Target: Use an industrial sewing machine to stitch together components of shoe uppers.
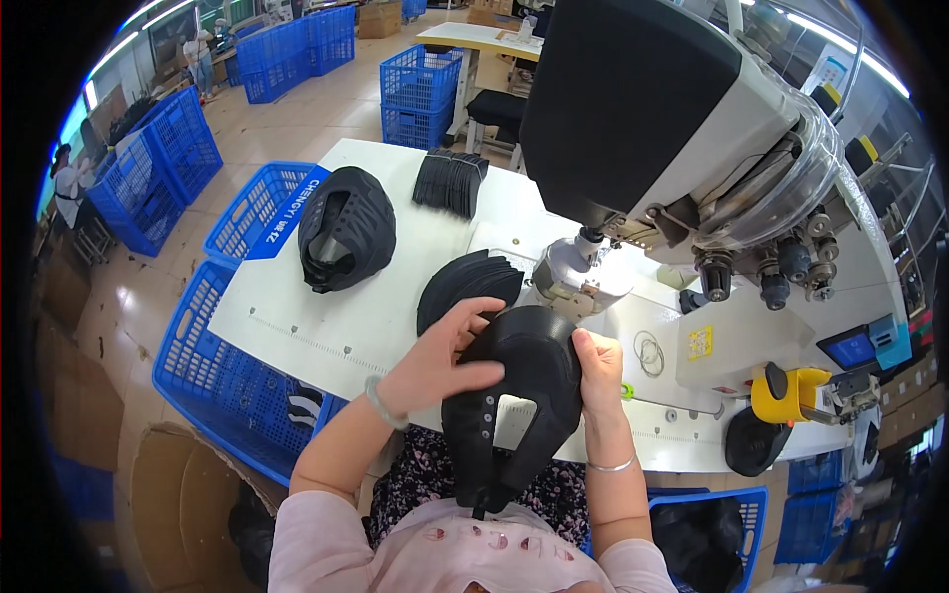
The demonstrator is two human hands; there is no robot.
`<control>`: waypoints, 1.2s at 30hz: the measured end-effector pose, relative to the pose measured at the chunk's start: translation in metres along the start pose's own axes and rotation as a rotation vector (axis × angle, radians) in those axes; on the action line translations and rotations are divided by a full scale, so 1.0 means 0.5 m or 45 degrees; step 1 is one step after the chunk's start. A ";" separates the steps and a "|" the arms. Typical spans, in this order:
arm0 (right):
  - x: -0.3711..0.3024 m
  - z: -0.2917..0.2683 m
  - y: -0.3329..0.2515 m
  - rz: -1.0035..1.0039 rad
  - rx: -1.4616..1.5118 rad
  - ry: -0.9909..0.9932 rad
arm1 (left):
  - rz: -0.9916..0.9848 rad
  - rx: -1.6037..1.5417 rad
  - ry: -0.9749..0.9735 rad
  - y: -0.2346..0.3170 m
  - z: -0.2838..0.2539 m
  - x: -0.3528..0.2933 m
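Note:
A black shoe upper [534, 371] is in front of me at the near edge of the white sewing table, its toe end away from me and its opening toward my body. My right hand [599, 371] grips its right edge, thumb on top and the other fingers hidden beneath. On the left side, my left hand [450, 358] holds it with thumb and fingers curled over the edge. Just beyond stands the sewing machine's metal post [583, 275], under the needle area. A fanned stack of curved black pieces [465, 287] lies beside my left fingers.
Another black upper [381, 232] sits at the table's left, near a stack of black strips [450, 185]. The big machine head [633, 109] overhangs the far right. A yellow device [781, 395] is on the right. Blue crates [232, 341] and a cardboard box [168, 494] flank the table.

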State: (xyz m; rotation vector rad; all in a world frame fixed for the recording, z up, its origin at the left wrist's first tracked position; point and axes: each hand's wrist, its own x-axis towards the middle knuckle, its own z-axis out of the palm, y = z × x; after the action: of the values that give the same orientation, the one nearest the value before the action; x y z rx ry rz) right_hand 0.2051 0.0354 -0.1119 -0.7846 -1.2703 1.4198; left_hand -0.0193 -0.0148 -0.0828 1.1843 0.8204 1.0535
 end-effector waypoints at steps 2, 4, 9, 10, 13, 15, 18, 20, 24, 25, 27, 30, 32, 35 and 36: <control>0.001 -0.002 0.005 0.004 0.031 -0.007 | 0.093 0.265 0.031 -0.007 0.011 -0.030; 0.002 -0.006 0.013 0.011 0.060 -0.013 | 0.189 0.590 0.146 -0.018 0.014 -0.046; 0.001 0.005 0.017 0.028 0.152 0.005 | 0.392 0.671 0.255 -0.030 0.024 -0.049; 0.001 0.003 0.019 0.028 0.151 0.005 | 0.370 0.661 0.250 -0.026 0.026 -0.052; 0.000 0.000 0.024 0.022 0.191 -0.009 | 0.410 0.663 0.272 -0.031 0.027 -0.049; -0.002 0.003 0.023 0.023 0.199 -0.018 | 0.469 0.676 0.300 -0.033 0.028 -0.050; -0.003 0.003 0.023 0.022 0.211 -0.035 | 0.461 0.656 0.313 -0.029 0.032 -0.052; -0.003 -0.007 0.024 0.039 0.217 -0.053 | 0.395 0.691 0.303 -0.019 0.036 -0.054; 0.009 -0.026 -0.002 0.097 0.245 -0.213 | 0.364 0.799 0.327 -0.007 0.045 -0.055; 0.013 -0.020 -0.023 0.097 0.246 -0.212 | 0.414 0.808 0.310 -0.015 0.044 -0.052; 0.021 -0.004 -0.062 0.298 0.168 -0.367 | 0.458 0.819 0.291 -0.021 0.046 -0.054; 0.027 -0.011 -0.062 0.409 0.106 -0.429 | 0.510 0.885 0.281 -0.020 0.053 -0.050; 0.022 -0.007 -0.069 0.386 0.086 -0.439 | 0.494 0.887 0.294 -0.025 0.051 -0.049; 0.015 -0.003 -0.067 0.306 -0.013 -0.425 | 0.457 0.912 0.279 -0.037 0.051 -0.044; 0.014 -0.002 -0.064 0.248 -0.091 -0.402 | 0.455 0.913 0.279 -0.040 0.050 -0.043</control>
State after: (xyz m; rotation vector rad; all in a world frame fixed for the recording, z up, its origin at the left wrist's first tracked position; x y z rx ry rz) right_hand 0.2125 0.0396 -0.0801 -0.7694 -1.5236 1.7131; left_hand 0.0009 -0.0440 -0.0978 1.8926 1.2484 1.2347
